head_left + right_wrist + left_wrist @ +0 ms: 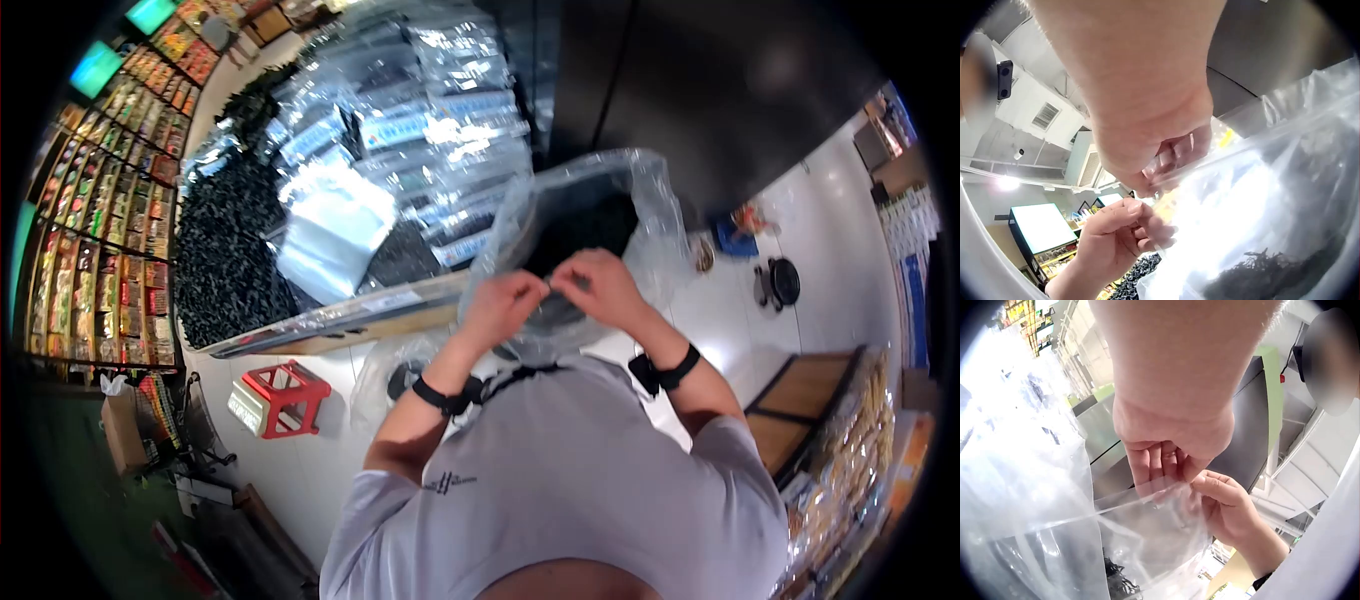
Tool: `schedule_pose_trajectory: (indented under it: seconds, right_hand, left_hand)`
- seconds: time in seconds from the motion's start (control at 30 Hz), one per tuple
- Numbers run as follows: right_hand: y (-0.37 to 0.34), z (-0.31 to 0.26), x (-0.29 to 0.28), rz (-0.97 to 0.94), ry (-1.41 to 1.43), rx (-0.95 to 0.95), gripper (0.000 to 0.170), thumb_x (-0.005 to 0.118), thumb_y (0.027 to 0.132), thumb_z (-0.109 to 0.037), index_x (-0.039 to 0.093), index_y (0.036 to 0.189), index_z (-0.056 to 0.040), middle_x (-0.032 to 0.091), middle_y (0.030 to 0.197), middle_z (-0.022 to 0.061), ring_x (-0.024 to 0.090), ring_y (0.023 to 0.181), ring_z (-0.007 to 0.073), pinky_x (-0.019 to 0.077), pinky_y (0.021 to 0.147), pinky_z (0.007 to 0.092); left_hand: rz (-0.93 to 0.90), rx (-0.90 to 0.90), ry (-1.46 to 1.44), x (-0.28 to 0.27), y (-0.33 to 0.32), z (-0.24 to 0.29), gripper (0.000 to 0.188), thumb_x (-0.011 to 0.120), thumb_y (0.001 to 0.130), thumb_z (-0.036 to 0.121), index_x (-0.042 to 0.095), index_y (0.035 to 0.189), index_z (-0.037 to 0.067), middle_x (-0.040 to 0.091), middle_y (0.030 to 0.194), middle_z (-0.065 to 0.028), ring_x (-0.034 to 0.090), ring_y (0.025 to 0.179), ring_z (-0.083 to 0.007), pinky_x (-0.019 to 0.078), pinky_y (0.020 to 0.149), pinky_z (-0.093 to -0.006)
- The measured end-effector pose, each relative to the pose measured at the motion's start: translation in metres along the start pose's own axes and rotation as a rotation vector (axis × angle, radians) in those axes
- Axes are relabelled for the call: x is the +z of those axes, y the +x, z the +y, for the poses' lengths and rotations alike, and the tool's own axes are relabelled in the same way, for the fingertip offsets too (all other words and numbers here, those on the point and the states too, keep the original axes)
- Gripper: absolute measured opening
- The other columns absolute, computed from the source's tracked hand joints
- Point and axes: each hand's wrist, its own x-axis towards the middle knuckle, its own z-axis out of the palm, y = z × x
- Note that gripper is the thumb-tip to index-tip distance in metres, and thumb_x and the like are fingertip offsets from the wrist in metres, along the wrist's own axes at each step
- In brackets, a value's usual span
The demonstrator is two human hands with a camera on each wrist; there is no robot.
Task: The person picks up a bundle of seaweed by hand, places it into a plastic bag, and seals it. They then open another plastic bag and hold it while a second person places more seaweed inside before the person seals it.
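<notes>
A large clear plastic bag (660, 190) stands wide-mouthed in front of the person. Dark, shredded dried stuff (1260, 272) lies inside it. At the near edge of the bag's mouth, the left hand (500, 308) pinches the film between thumb and curled fingers. Close beside it, the right hand (605, 288) pinches the same edge, the two sets of fingertips almost meeting. In the left wrist view the film passes over the left fingers, and the right thumb (1213, 487) lies against the edge.
Left of the bag, a wooden-edged display bin (400, 312) holds a dark dried heap (225, 240) and stacked clear packets (400, 130). A silvery packet (335, 230) lies on top. A red stool (285, 398) stands on the floor. A dark panel (700, 90) rises behind the bag.
</notes>
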Motion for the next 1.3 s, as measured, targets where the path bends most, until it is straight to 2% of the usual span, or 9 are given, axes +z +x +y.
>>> schedule_pose_trajectory:
  seconds: [0.17,0.3,0.4,0.53,0.73,0.83,0.93,1.23,1.3]
  right_hand:
    - [-0.004,-0.006,-0.003,-0.005,0.034,-0.014,0.009,0.071,0.080,-0.014,0.068,0.086,-0.0080,0.065,0.077,0.0050,0.062,0.074,0.0243,0.0450,0.071,0.0356]
    - [-0.003,-0.009,-0.011,0.023,0.019,-0.023,0.009,0.072,0.079,-0.016,0.068,0.084,-0.0095,0.065,0.075,0.0037,0.063,0.074,0.0231,0.0450,0.070,0.0345]
    - [-0.003,-0.009,-0.016,-0.045,-0.001,0.011,0.010,0.072,0.081,-0.020,0.069,0.084,-0.0103,0.065,0.075,0.0034,0.064,0.074,0.0238,0.0466,0.071,0.0360]
    - [-0.007,-0.005,-0.024,-0.073,-0.053,0.029,0.010,0.071,0.082,-0.020,0.069,0.083,-0.0107,0.065,0.076,0.0032,0.064,0.074,0.0242,0.0467,0.072,0.0365]
    - [-0.009,-0.006,-0.024,-0.034,-0.085,-0.021,0.008,0.073,0.083,-0.017,0.068,0.084,-0.0098,0.066,0.077,0.0020,0.063,0.077,0.0216,0.0444,0.072,0.0337]
    - [-0.005,-0.009,-0.022,-0.029,-0.075,-0.048,0.007,0.072,0.082,-0.016,0.069,0.083,-0.0100,0.066,0.078,0.0014,0.063,0.078,0.0208,0.0445,0.074,0.0336]
    - [-0.004,-0.009,-0.019,-0.047,-0.066,-0.061,0.009,0.070,0.082,-0.021,0.070,0.083,-0.0117,0.065,0.077,0.0001,0.063,0.078,0.0206,0.0453,0.077,0.0345]
    - [-0.012,-0.010,-0.024,-0.121,-0.101,-0.026,0.007,0.073,0.081,-0.017,0.070,0.083,-0.0115,0.068,0.079,0.0002,0.064,0.078,0.0193,0.0442,0.077,0.0332]
    - [-0.013,-0.009,-0.026,-0.103,-0.126,-0.065,0.006,0.073,0.081,-0.017,0.070,0.082,-0.0118,0.068,0.079,-0.0002,0.063,0.077,0.0190,0.0443,0.076,0.0329]
  left_hand:
    - [-0.136,-0.028,-0.019,-0.009,0.010,0.021,0.024,0.067,0.093,0.027,0.070,0.094,0.004,0.068,0.083,-0.0130,0.065,0.073,-0.0307,0.0496,0.065,-0.0371]
    - [-0.151,0.140,0.031,-0.008,0.016,0.015,0.022,0.065,0.095,0.027,0.071,0.091,0.006,0.069,0.085,-0.0110,0.065,0.078,-0.0324,0.0502,0.068,-0.0379]
    - [-0.086,0.262,0.146,-0.005,0.014,0.011,0.018,0.065,0.093,0.023,0.072,0.091,0.008,0.070,0.087,-0.0093,0.066,0.081,-0.0315,0.0521,0.069,-0.0380]
    - [0.063,0.272,0.097,-0.004,0.012,-0.001,0.014,0.068,0.091,0.020,0.072,0.092,0.007,0.070,0.086,-0.0104,0.067,0.075,-0.0324,0.0515,0.064,-0.0369]
    - [0.006,0.160,0.014,-0.008,0.013,0.006,0.015,0.073,0.089,0.020,0.073,0.090,0.005,0.069,0.079,-0.0109,0.063,0.065,-0.0260,0.0482,0.059,-0.0316]
    - [-0.019,0.212,-0.118,-0.008,0.017,0.011,0.016,0.075,0.088,0.020,0.074,0.090,0.004,0.068,0.076,-0.0111,0.060,0.061,-0.0232,0.0462,0.056,-0.0304]
    - [-0.072,0.231,0.051,-0.010,0.020,0.014,0.014,0.075,0.089,0.020,0.074,0.090,0.005,0.068,0.075,-0.0111,0.059,0.061,-0.0247,0.0459,0.056,-0.0307]
    - [-0.028,0.410,0.114,-0.008,0.011,0.006,0.011,0.074,0.088,0.018,0.075,0.089,0.008,0.068,0.076,-0.0108,0.063,0.065,-0.0303,0.0480,0.056,-0.0358]
    - [0.005,0.331,0.090,-0.010,0.006,0.005,0.011,0.074,0.087,0.019,0.075,0.088,0.008,0.068,0.075,-0.0107,0.064,0.066,-0.0301,0.0484,0.057,-0.0363]
